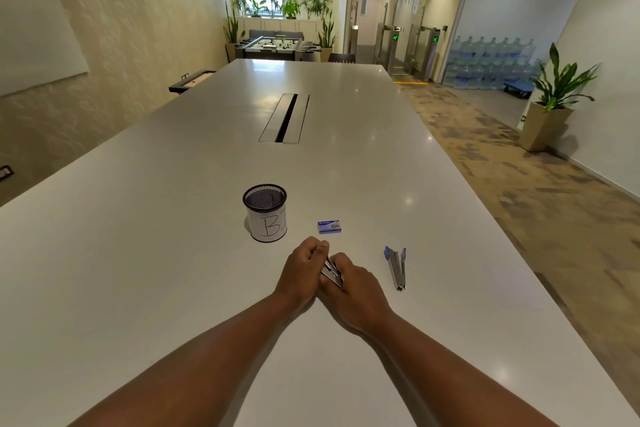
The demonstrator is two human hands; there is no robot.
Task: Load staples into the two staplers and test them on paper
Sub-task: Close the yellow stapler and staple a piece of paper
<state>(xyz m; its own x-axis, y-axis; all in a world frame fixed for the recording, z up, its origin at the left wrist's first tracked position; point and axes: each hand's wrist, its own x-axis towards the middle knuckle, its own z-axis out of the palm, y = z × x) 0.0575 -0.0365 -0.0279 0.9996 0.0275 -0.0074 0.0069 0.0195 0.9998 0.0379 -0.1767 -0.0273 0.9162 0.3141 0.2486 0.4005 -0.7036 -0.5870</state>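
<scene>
Two bare forearms are stretched forward over the white table [138,253], meeting near its middle. The left hand [301,274] and the right hand [356,288] are brought together and are both closed around a small metal stapler [331,273], which is held between them just above the tabletop, tilted with its far end under the left fingers. Only a short strip of its shiny body is seen; whether it is opened cannot be told.

To the right of the hands, near but apart from them, a second stapler [396,267] is laid on the table, swung open in a narrow V with blue tips at its far ends. Just beyond the hands a small blue staple box [329,226] is set flat on the surface. To its left a black mesh cup [265,213] is stood upright, wrapped in a white label marked with the letters "BI".

Farther along the table a long cable hatch [284,118] is let into the top. Beyond the table's end a foosball table [277,45] and potted plants [287,7] are seen under a window.
</scene>
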